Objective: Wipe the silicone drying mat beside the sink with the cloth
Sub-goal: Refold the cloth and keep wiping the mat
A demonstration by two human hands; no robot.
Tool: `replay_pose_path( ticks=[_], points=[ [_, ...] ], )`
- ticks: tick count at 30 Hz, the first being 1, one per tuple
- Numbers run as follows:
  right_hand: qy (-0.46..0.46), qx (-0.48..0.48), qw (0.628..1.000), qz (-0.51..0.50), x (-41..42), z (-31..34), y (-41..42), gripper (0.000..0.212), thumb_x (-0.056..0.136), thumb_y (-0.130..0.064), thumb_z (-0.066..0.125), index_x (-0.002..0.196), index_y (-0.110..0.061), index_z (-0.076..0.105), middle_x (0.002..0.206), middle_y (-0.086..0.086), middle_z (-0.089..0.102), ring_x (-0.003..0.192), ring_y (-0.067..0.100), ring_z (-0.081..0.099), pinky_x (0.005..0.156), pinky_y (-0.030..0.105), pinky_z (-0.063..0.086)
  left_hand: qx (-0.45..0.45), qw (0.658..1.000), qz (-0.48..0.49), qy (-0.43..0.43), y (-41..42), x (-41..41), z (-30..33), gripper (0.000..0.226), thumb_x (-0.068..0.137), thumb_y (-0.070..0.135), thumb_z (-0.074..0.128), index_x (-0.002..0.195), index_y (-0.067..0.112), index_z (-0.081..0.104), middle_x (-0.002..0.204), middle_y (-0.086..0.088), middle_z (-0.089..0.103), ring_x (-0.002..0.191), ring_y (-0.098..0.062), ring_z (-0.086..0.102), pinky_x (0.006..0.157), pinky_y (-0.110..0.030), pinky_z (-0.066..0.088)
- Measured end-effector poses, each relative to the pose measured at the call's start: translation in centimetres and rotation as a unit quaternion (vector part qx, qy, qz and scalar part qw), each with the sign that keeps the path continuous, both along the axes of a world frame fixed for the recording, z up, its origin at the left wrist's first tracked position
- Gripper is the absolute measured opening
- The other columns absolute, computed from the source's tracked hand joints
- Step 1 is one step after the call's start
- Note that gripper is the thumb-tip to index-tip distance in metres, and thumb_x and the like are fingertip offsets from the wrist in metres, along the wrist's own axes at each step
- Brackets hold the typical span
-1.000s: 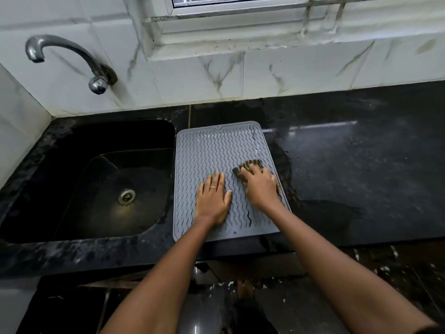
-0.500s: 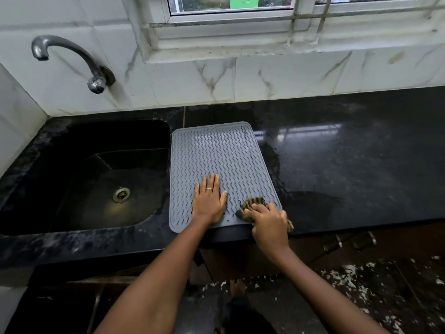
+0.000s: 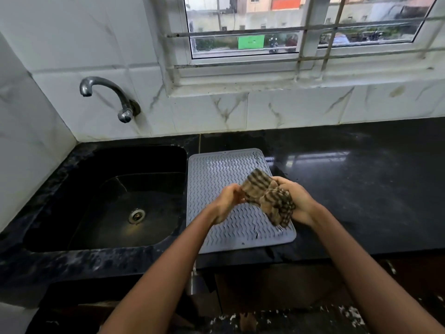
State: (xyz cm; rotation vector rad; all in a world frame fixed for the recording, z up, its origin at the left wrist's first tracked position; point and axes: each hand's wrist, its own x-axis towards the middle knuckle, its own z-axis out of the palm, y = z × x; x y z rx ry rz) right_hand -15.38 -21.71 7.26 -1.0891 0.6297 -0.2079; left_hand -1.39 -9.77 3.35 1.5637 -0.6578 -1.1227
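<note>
The grey silicone drying mat (image 3: 216,169) with a wavy ribbed pattern lies flat on the black counter just right of the sink. Above its middle, both hands hold a brown cloth (image 3: 267,196) with dark stripes, lifted off the mat and bunched. My left hand (image 3: 227,201) pinches the cloth's left edge. My right hand (image 3: 298,201) grips the bunched right part, fingers curled round it. The cloth hides part of the mat's right side.
A black sink (image 3: 115,196) with a metal drain (image 3: 136,215) sits left of the mat. A chrome tap (image 3: 108,97) juts from the tiled wall above it. The black counter (image 3: 361,184) stretches right. A barred window (image 3: 301,27) is behind.
My right hand has lifted the cloth off the mat's near right corner. My left hand left the mat and took hold of the cloth. The camera tilted up.
</note>
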Motion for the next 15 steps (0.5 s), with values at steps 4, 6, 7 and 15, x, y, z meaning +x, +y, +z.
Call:
replay_pose_path(
  ticks=[4, 6, 7, 15],
  points=[
    [-0.093, 0.204, 0.974, -0.014, 1.3, 0.1, 0.1, 0.033, 0.094, -0.015, 0.035, 0.113, 0.003, 0.056, 0.109, 0.019, 0.056, 0.106, 0.029, 0.051, 0.109, 0.041, 0.036, -0.094, 0.981, -0.012, 0.172, -0.6, 0.6, 2.2, 0.053, 0.101, 0.038, 0.02, 0.13, 0.005, 0.051, 0.11, -0.01, 0.066, 0.093, -0.016, 0.061, 0.089, -0.03, 0.043],
    [-0.107, 0.248, 0.963, -0.008, 1.7, 0.2, 0.5, 0.025, 0.085, -0.015, 0.041, 0.101, -0.002, 0.054, 0.094, 0.013, 0.058, 0.087, 0.022, 0.056, 0.09, 0.031, 0.046, -0.09, 0.981, -0.005, 0.172, -0.8, 1.0, 2.2, 0.045, 0.101, 0.039, 0.029, 0.124, 0.01, 0.056, 0.103, -0.006, 0.069, 0.089, -0.013, 0.063, 0.086, -0.028, 0.045],
    [-0.108, 0.265, 0.958, -0.009, 1.9, 0.2, 0.6, 0.022, 0.081, -0.016, 0.042, 0.097, -0.005, 0.052, 0.086, 0.01, 0.059, 0.078, 0.019, 0.058, 0.08, 0.028, 0.049, -0.084, 0.983, 0.005, 0.166, -0.8, 1.3, 2.1, 0.039, 0.101, 0.036, 0.033, 0.119, 0.011, 0.058, 0.1, -0.005, 0.071, 0.087, -0.013, 0.066, 0.082, -0.027, 0.048],
    [0.117, -0.194, 0.965, -0.13, 2.9, 0.8, -0.3, 0.038, 0.092, -0.039, 0.048, 0.118, -0.011, 0.05, 0.113, 0.013, 0.06, 0.104, 0.03, 0.057, 0.093, 0.046, 0.045, -0.053, 0.994, 0.094, 0.015, -1.1, 2.9, 3.5, 0.011, 0.092, 0.023, 0.059, 0.092, 0.02, 0.07, 0.084, -0.004, 0.074, 0.073, -0.013, 0.072, 0.059, -0.026, 0.056]
  ],
)
